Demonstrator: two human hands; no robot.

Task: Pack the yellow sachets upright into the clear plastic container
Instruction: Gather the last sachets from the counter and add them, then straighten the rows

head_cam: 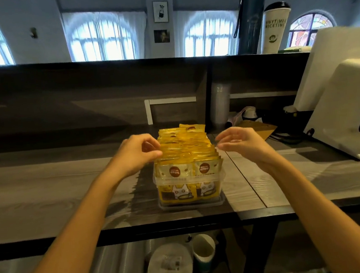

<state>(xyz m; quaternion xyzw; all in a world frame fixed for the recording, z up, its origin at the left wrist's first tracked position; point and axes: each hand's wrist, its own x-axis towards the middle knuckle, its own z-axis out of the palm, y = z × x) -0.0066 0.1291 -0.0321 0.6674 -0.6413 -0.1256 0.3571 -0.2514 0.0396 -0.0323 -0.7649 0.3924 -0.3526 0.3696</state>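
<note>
A clear plastic container (221,177) stands on the grey wooden counter near its front edge. It is filled with two rows of yellow sachets (185,149) standing upright, their tops above the rim. My left hand (136,154) is at the left side of the rows, thumb and fingers touching the sachet tops. My right hand (239,144) hovers at the right side with curled, parted fingers, its fingertips at the edge of the sachets. Neither hand lifts a sachet.
A white machine (343,100) stands at the right. A brown envelope (259,129) and cables lie behind the container. A dark bottle (251,17) and a white cup (275,28) sit on the upper shelf. Below the counter are plastic rolls and a cup (203,252).
</note>
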